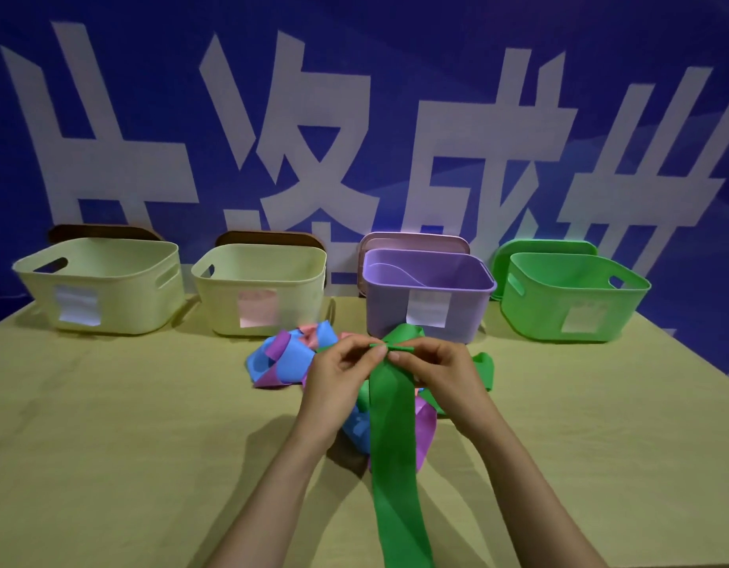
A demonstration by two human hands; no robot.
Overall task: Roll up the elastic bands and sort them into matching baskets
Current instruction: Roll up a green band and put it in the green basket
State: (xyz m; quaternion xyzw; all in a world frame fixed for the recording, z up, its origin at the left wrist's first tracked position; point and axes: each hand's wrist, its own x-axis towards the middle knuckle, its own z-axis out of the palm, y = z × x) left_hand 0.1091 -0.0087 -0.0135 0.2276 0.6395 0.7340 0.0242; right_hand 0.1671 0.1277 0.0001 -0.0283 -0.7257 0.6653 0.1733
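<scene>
The green band (pixel 397 444) is pinched at its far end by both hands, the left hand (pixel 342 375) and the right hand (pixel 440 368) meeting fingertip to fingertip above the table (pixel 129 424). From there the strip is trailed back between the forearms toward the viewer. A heap of blue, purple and pink bands (pixel 284 358) is seen just behind the left hand, before the purple basket (pixel 426 293) and green basket (pixel 572 297).

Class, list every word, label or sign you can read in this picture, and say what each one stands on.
"成": large white character on the blue backdrop.
Other three backdrop characters: cropped, not surely readable.
Paper labels on the two cream baskets, purple basket and green basket: too blurred to read.
</scene>
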